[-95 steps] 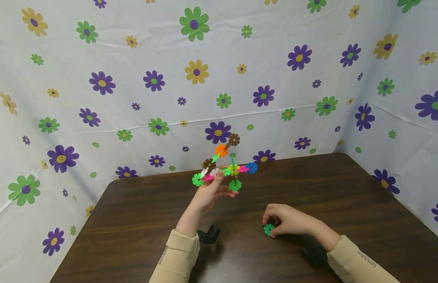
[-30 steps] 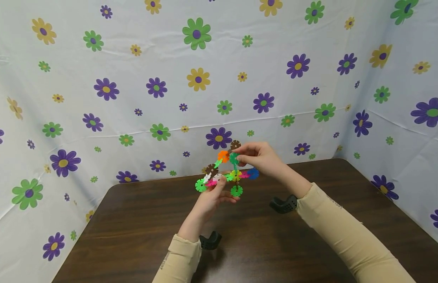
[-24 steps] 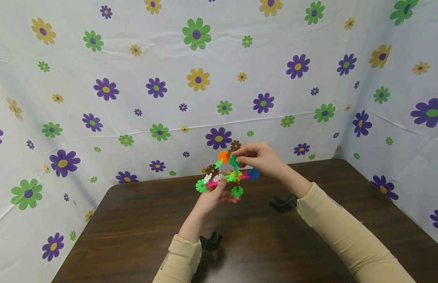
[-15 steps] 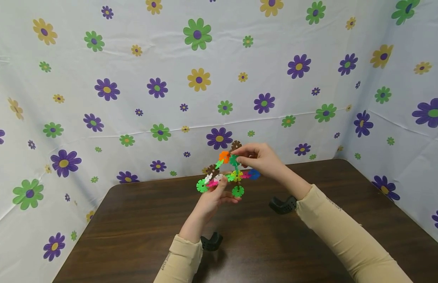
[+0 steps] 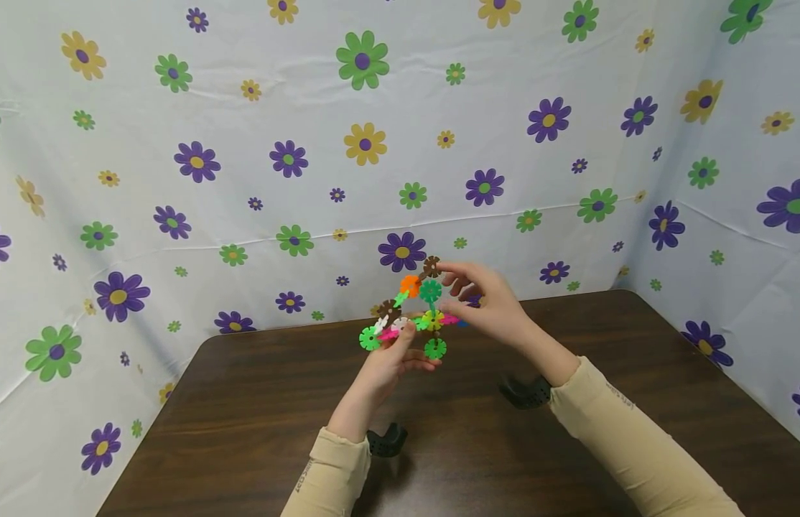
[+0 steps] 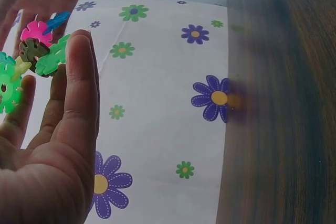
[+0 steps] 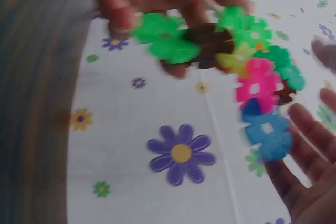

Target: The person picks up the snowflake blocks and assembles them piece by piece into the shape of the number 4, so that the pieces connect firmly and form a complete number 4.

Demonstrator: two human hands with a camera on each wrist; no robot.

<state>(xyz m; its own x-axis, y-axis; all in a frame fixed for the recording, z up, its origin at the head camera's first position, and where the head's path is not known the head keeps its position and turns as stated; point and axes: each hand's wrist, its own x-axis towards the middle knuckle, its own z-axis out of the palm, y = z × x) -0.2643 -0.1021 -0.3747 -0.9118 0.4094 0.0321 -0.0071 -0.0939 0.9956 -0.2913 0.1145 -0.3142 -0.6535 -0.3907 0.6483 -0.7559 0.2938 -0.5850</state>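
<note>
Above the table, my left hand point(image 5: 383, 366) holds a build of interlocking plastic snowflake discs point(image 5: 432, 321), its thumb pressed on a white disc near the middle. The build joins green, pink, yellow, orange, brown and blue notched discs in branching chains. A teal disc point(image 5: 430, 291) stands on top of the upright branch above the yellow one. Just right of it is my right hand point(image 5: 493, 301), fingers parted and bent, holding nothing. It partly hides the blue disc in the head view. The right wrist view shows that blue disc point(image 7: 268, 135) close to the right fingertips.
A dark wood-grain table point(image 5: 277, 402) lies below both hands. White cloth with a flower print point(image 5: 245, 108) hangs behind it and along the sides. Black wrist mounts point(image 5: 387, 439) stick out beneath both forearms.
My right hand picked up the teal disc from the table, brought it to the build's upright branch, then let go and drew slightly right. The left hand keeps its hold.
</note>
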